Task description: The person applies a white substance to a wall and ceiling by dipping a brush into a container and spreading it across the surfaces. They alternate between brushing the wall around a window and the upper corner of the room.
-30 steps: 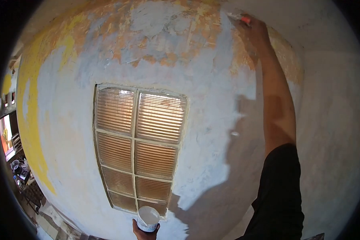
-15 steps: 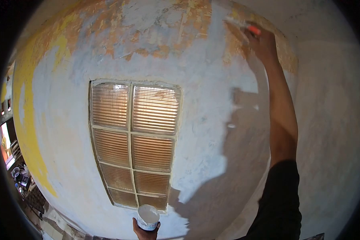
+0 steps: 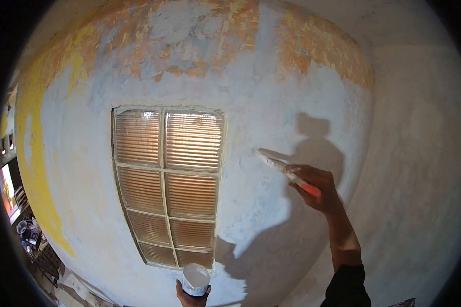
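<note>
My right hand (image 3: 315, 187) is closed around a paintbrush (image 3: 277, 163) with a red-tipped handle. The white-coated bristles point up and left, at or very near the wall (image 3: 256, 204) just right of the window; contact is hard to tell. Low in the view, my left hand (image 3: 192, 301) grips a small white tub (image 3: 195, 280) from below, and pale paint-like material shows inside it. Whitish coating covers much of the wall, while orange and yellow patches (image 3: 307, 46) show along the top.
A window (image 3: 166, 187) of ribbed glass panes in a pale frame is set into the wall. A yellow strip (image 3: 33, 169) runs down the left side. Cluttered items (image 3: 30, 233) stand at the far lower left. Another wall (image 3: 420, 169) adjoins on the right.
My right hand has come down with the paintbrush from the orange patch near the top to beside the window. My left hand and the tub have barely shifted.
</note>
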`<state>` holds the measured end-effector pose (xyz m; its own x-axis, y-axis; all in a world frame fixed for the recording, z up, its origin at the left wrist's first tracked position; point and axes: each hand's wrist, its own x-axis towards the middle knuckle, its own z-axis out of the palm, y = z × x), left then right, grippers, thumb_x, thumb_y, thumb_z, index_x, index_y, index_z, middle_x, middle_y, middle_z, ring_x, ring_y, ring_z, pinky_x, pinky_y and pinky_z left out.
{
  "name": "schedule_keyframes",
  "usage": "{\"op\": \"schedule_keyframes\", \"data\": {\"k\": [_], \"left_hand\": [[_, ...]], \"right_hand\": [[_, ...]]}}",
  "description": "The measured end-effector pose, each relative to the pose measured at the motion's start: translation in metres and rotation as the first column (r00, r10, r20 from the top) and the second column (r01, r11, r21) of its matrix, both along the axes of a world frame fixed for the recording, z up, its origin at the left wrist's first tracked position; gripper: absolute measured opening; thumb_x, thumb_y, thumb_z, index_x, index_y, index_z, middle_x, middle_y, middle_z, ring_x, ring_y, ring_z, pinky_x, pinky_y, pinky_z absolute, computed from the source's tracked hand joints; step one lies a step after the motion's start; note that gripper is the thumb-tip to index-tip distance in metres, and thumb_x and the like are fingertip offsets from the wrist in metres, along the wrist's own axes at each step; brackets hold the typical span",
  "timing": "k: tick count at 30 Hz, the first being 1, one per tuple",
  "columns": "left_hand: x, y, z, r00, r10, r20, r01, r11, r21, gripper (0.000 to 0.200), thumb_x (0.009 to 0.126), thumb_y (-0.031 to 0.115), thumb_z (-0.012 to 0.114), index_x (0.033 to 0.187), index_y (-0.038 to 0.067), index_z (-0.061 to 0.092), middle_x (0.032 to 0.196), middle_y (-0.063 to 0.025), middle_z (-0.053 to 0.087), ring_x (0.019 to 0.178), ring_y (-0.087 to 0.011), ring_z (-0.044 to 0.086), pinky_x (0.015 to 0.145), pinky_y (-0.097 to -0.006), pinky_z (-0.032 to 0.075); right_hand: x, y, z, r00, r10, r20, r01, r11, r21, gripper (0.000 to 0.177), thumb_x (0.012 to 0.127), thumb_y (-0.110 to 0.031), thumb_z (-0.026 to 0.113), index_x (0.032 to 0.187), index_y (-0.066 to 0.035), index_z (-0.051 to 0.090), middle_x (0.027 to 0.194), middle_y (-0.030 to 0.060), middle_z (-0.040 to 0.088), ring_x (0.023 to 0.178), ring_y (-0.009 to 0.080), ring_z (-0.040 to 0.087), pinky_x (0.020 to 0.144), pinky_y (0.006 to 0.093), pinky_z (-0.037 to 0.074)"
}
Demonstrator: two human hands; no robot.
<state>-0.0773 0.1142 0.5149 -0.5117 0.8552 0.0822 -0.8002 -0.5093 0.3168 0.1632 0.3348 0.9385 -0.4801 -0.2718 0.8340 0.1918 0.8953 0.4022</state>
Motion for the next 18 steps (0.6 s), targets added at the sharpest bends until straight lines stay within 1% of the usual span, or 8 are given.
{"op": "schedule_keyframes", "data": {"k": [3,4,6,8,10,13,16,18], "left_hand": [[0.024,0.000,0.017,0.907,0.145,-0.397,-0.295,0.889,-0.351,0.061,0.090,0.065,0.031,0.127,0.021,0.052,0.119,-0.0043,0.057,0.098,-0.0281,0.054,0.078,-0.0465,0.042],[0.026,-0.003,0.021,0.951,0.129,-0.282,-0.223,0.917,-0.332,0.061,0.090,0.065,0.031,0.127,0.021,0.052,0.118,-0.0045,0.057,0.098,-0.0283,0.054,0.077,-0.0468,0.042],[0.029,-0.007,0.025,0.996,0.077,-0.046,-0.087,0.961,-0.262,0.060,0.091,0.064,0.031,0.127,0.020,0.051,0.117,-0.0048,0.058,0.098,-0.0285,0.055,0.077,-0.0475,0.042],[0.037,-0.016,0.032,0.995,0.067,0.068,-0.051,0.974,-0.219,0.060,0.092,0.062,0.031,0.128,0.019,0.050,0.116,-0.0052,0.059,0.099,-0.0289,0.055,0.078,-0.0485,0.042],[0.042,-0.015,0.034,0.992,0.069,0.108,-0.048,0.981,-0.189,0.058,0.092,0.060,0.031,0.129,0.019,0.049,0.116,-0.0055,0.059,0.100,-0.0295,0.055,0.080,-0.0498,0.042],[0.045,-0.022,0.017,0.993,0.106,0.056,-0.092,0.973,-0.211,0.056,0.094,0.057,0.031,0.131,0.019,0.047,0.118,-0.0057,0.058,0.101,-0.0307,0.055,0.082,-0.0520,0.042],[0.046,-0.029,0.010,0.991,0.137,0.006,-0.130,0.955,-0.268,0.054,0.095,0.054,0.031,0.134,0.019,0.043,0.119,-0.0053,0.057,0.106,-0.0312,0.054,0.085,-0.0537,0.042],[0.043,-0.035,0.008,0.994,0.103,-0.045,-0.110,0.969,-0.221,0.053,0.096,0.052,0.031,0.136,0.019,0.041,0.120,-0.0051,0.056,0.109,-0.0314,0.053,0.087,-0.0546,0.042]], "right_hand": [[-0.006,0.010,0.030,0.986,-0.044,-0.162,0.050,0.998,0.032,0.031,0.079,-0.012,0.076,0.108,-0.005,0.068,0.103,0.0134,0.070,0.089,0.0287,0.069,0.076,0.0368,0.056],[-0.015,0.015,0.059,0.969,0.045,-0.242,-0.033,0.998,0.052,0.029,0.080,-0.012,0.075,0.108,-0.006,0.067,0.104,0.0140,0.070,0.090,0.0293,0.069,0.076,0.0371,0.056],[-0.040,0.021,0.129,0.921,0.086,-0.379,0.039,0.950,0.309,0.029,0.082,-0.016,0.073,0.109,-0.007,0.067,0.103,0.0154,0.069,0.089,0.0335,0.067,0.078,0.0364,0.055],[-0.065,0.018,0.178,0.887,0.047,-0.459,0.036,0.985,0.169,0.029,0.084,-0.019,0.071,0.110,-0.008,0.066,0.104,0.0143,0.069,0.090,0.0335,0.067,0.078,0.0367,0.055],[-0.084,0.021,0.201,0.903,0.055,-0.426,0.008,0.989,0.145,0.028,0.085,-0.020,0.069,0.111,-0.009,0.066,0.106,0.0130,0.069,0.092,0.0322,0.067,0.080,0.0368,0.054],[-0.099,0.044,0.183,0.946,-0.003,-0.323,0.051,0.989,0.139,0.028,0.084,-0.019,0.069,0.110,-0.009,0.067,0.105,0.0121,0.069,0.093,0.0310,0.067,0.082,0.0363,0.054],[-0.084,0.042,0.112,0.993,0.003,-0.121,0.005,0.998,0.067,0.030,0.084,-0.016,0.071,0.111,-0.005,0.068,0.111,0.0158,0.067,0.104,0.0305,0.065,0.090,0.0350,0.053],[-0.057,0.020,0.075,0.997,-0.059,0.045,0.060,0.998,-0.027,0.029,0.084,-0.017,0.072,0.111,-0.005,0.068,0.108,0.0159,0.069,0.102,0.0306,0.066,0.088,0.0353,0.054]]}}
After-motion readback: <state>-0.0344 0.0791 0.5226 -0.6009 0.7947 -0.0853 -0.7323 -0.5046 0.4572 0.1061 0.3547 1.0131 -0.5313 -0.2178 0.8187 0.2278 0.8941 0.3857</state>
